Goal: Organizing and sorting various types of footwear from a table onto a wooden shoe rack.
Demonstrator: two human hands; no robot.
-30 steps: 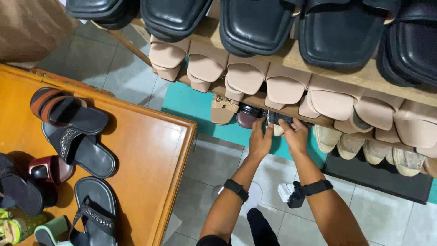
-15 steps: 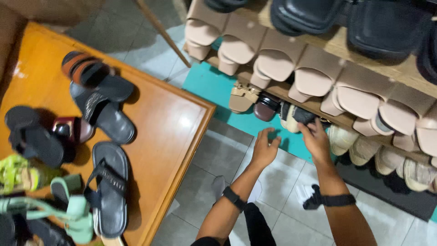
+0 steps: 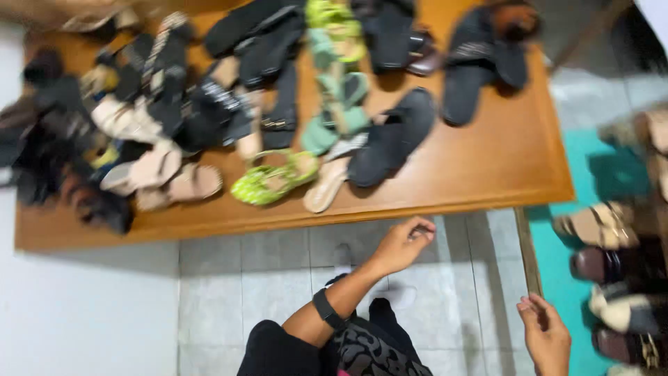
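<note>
- Nearest to me, at the bottom edge, I see my dark trousers and a patterned black-and-grey cloth [image 3: 365, 351] over the knee.
- My right hand [image 3: 546, 334] hangs low at the right, over the grey tiled floor [image 3: 236, 292]; the fingers are loosely spread and hold nothing.
- My left hand [image 3: 403, 244] is raised a little farther out, with a black wristband [image 3: 325, 308] on the forearm. Its fingers are curled in narrowly, but I see nothing in them. It hovers just short of the near edge of the wooden table [image 3: 487, 167], apart from it.
- On the right, on a teal mat [image 3: 557, 278], a row of shoes sits on the floor: a tan strappy sandal [image 3: 595, 224], then a dark brown shoe [image 3: 598, 264], then paler ones nearer to me. All are blurred.
- On the table, the footwear closest to my left hand is a beige sandal [image 3: 325, 182] at the near edge, touching a black slipper [image 3: 393, 136] on its right and lying just beside a lime-green sandal [image 3: 275, 179] on its left.
- Farther left lie pale pink sandals [image 3: 174, 184] and a dark heap I cannot sort out through the blur.
- At the far side I make out mint-green sandals [image 3: 334, 90] and more black slippers [image 3: 480, 66] toward the far right corner.
</note>
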